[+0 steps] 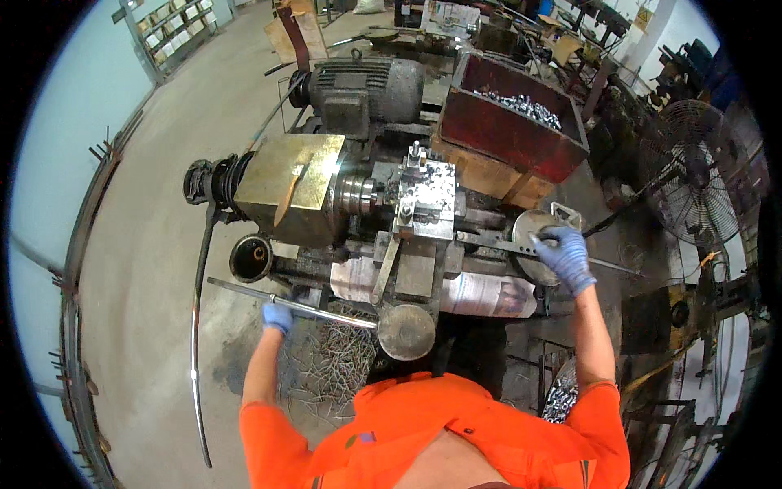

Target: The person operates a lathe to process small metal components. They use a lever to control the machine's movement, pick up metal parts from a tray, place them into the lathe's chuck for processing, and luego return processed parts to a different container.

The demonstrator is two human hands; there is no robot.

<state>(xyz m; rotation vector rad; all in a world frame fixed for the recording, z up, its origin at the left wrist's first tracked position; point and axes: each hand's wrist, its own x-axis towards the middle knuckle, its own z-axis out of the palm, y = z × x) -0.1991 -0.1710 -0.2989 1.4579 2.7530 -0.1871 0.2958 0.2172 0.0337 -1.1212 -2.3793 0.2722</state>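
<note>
My left hand (277, 316), in a blue-grey glove, is closed on a long metal lever rod (326, 314). The rod slants from the left to a round metal plate (406, 332) in front of me. Over at the right, my right hand (564, 257) wears a matching glove and is closed at the end of a flat lever bar with holes (493, 242); its grip is partly hidden. Beneath that hand is a round metal disc (533, 224). Between my hands stands a small lathe-like machine, with a chuck (357, 196) facing a shiny tool block (429, 196).
A wooden-handled tool (288, 200) lies on the machine's yellowish cover (322, 155). Behind are a motor (371, 85) and a red bin (505, 130) of small metal parts. A fan (692, 171) stands right; metal shavings (338, 359) pile on the floor near my left arm.
</note>
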